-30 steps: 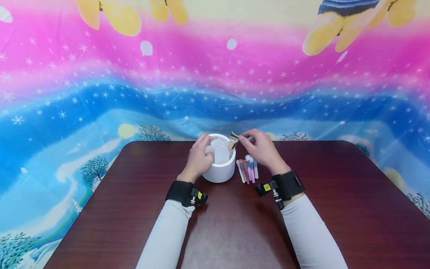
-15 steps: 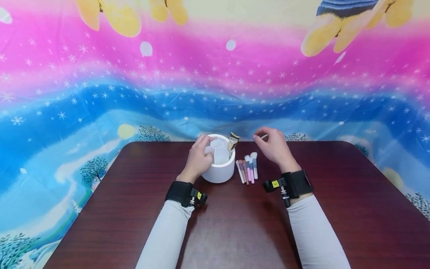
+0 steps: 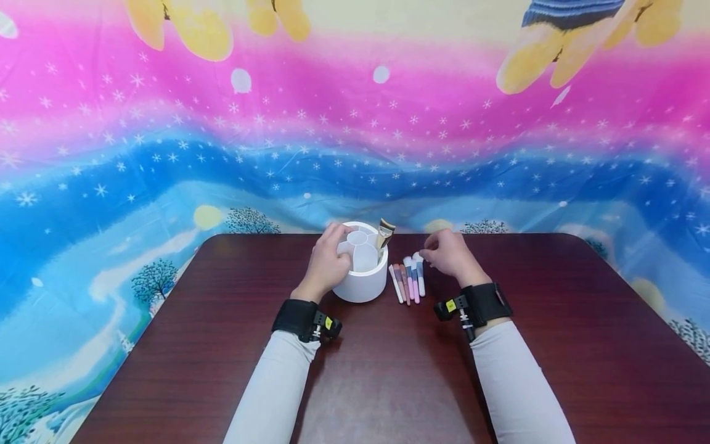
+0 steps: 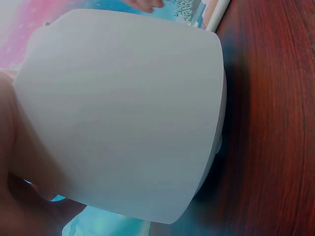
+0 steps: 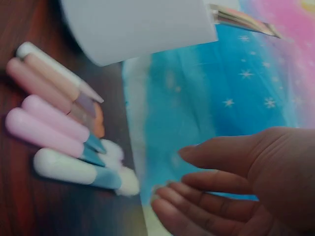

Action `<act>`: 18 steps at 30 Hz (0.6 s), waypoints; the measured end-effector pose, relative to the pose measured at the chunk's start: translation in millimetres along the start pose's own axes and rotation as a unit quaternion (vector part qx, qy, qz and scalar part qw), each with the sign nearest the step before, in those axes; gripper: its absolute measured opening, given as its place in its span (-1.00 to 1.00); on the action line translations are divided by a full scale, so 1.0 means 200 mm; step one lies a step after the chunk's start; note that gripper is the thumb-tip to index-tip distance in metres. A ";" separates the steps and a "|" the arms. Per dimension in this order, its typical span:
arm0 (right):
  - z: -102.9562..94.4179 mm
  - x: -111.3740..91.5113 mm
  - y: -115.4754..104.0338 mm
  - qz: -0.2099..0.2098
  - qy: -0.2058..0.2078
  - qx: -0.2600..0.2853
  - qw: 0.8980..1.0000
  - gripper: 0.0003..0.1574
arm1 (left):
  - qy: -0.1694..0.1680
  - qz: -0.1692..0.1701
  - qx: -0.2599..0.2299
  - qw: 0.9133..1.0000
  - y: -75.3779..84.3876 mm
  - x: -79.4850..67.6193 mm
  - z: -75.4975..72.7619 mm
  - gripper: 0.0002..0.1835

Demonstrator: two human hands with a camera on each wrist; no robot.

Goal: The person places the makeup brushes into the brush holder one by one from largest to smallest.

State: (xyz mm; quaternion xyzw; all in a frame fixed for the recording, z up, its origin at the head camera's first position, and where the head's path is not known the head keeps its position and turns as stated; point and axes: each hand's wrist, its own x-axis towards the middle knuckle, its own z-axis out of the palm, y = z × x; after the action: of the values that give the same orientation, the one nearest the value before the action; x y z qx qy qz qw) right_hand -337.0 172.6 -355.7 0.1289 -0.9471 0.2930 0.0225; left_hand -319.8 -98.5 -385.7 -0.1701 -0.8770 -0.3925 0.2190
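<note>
My left hand (image 3: 326,262) grips the near-left rim of a white round organizer (image 3: 360,287) with divided compartments, its thumb inside the wall. A shiny gold metal tool with a wide curved head (image 3: 385,232) stands tilted in the right-hand compartment. To the right, several makeup brushes (image 3: 408,283) lie side by side on the table, with pink, white and brownish handles. My right hand (image 3: 452,256) hovers beside their white bristle ends. In the right wrist view its thumb and fingers (image 5: 211,155) are apart and loosely bent, holding nothing.
The dark red wooden table (image 3: 366,382) has its far edge just behind the organizer. A colourful printed cloth (image 3: 355,123) hangs behind it. Each wrist wears a black strap with a small camera (image 3: 452,306).
My right hand has let go of the gold tool in the organizer, drawn back to the right, then come down beside the brushes. The left hand keeps its grip on the rim.
</note>
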 end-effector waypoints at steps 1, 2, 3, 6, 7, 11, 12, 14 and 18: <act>0.01 0.00 0.00 0.011 -0.008 -0.007 1.000 -0.70 | 0.000 0.000 -0.001 1.000 0.00 0.00 0.00 -0.47; 0.02 0.00 0.01 0.023 -0.018 -0.015 0.999 -0.71 | 0.001 0.001 -0.002 1.000 0.00 0.00 0.00 -0.47; 0.03 0.00 0.01 0.035 -0.028 -0.021 0.999 -0.73 | 0.001 0.001 -0.002 1.000 0.00 0.00 0.00 -0.47; 0.06 0.01 0.02 0.063 -0.059 -0.031 0.996 -0.81 | 0.002 0.002 -0.002 1.000 0.00 0.00 0.00 -0.47; 0.08 0.01 0.02 0.069 -0.066 -0.031 0.995 -0.83 | 0.002 0.002 -0.002 1.000 0.00 0.00 -0.01 -0.47; 0.11 0.01 0.02 0.088 -0.075 -0.022 0.993 -0.78 | 0.000 -0.002 -0.001 1.000 0.00 0.00 -0.01 -0.45; 0.12 0.01 0.02 0.090 -0.074 -0.021 0.993 -0.78 | -0.002 -0.004 -0.002 1.000 0.00 0.00 -0.01 -0.44; 0.12 0.00 0.02 0.096 -0.075 -0.022 0.992 -0.80 | -0.003 -0.006 -0.003 1.000 0.01 0.00 -0.01 -0.44; 0.12 0.00 0.02 0.097 -0.078 -0.026 0.992 -0.79 | -0.006 -0.010 -0.003 1.000 0.01 0.00 -0.01 -0.44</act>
State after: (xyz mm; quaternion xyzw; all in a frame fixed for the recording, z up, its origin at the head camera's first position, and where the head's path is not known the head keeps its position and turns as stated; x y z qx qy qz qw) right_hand -337.6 162.9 -377.1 0.0577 -0.9613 0.2584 -0.0766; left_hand -318.1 -99.0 -383.7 -0.1646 -0.8785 -0.3963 0.2097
